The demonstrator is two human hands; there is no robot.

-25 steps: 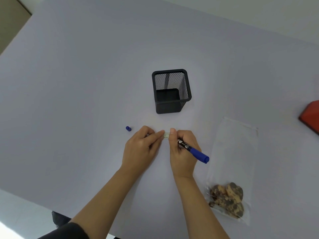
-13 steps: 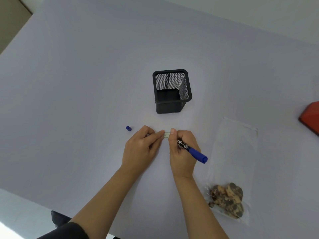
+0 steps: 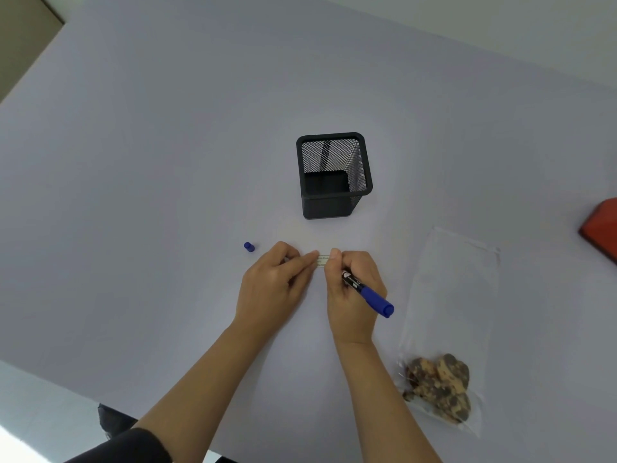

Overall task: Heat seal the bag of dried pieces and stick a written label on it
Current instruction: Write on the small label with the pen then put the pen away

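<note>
A small white label (image 3: 323, 261) lies on the table between my two hands, mostly hidden by them. My left hand (image 3: 273, 285) presses its fingertips on the label's left end. My right hand (image 3: 354, 292) grips a blue marker (image 3: 367, 294) with its tip down at the label's right part. The marker's blue cap (image 3: 249, 246) lies loose to the left of my left hand. A clear plastic bag (image 3: 450, 295) lies flat at the right, with brown dried pieces (image 3: 437, 382) gathered at its near end.
A black mesh pen holder (image 3: 334, 175) stands just beyond my hands. A red object (image 3: 601, 228) is cut off by the right frame edge. The pale table (image 3: 167, 162) ends close to my body at the bottom left.
The marker's rear end has shifted slightly. Both hands stay on the label in the same place.
</note>
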